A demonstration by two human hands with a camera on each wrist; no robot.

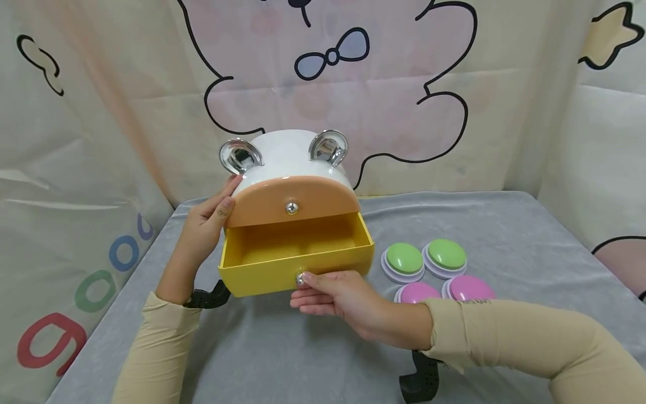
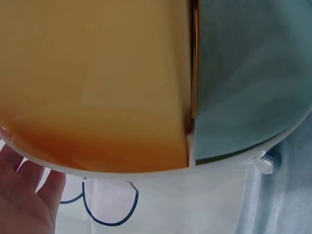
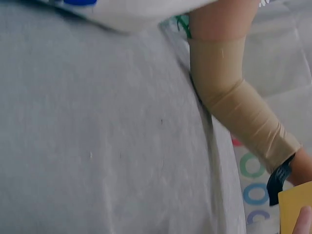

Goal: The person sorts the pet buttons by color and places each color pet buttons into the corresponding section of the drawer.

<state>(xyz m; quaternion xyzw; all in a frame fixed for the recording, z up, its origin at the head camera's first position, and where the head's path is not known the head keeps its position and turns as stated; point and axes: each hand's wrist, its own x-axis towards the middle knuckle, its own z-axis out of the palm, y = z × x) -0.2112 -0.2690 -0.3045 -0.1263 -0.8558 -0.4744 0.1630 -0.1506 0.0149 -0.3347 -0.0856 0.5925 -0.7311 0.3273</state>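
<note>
A small drawer cabinet [image 1: 290, 148] has a white rounded top, two shiny silver ears and an orange upper front [image 1: 295, 196] with a silver knob. Its yellow drawer [image 1: 262, 275] stands pulled out, bare inside. My left hand [image 1: 204, 230] grips the cabinet's left side, thumb on the front edge. With the thumb on top and fingers below, my right hand [image 1: 348, 300] pinches the drawer's silver knob [image 1: 300, 278]. In the left wrist view, a teal panel [image 2: 248, 78] shows beside the orange one. The right wrist view catches only a fingertip by the yellow drawer [image 3: 292, 200].
Right of the cabinet lie two green-topped round buttons [image 1: 404, 258] and two pink-topped ones [image 1: 471, 288], partly behind my right forearm. A grey cloth [image 1: 515, 235] covers the table. Printed curtains [image 1: 484, 129] hang close around the back and sides.
</note>
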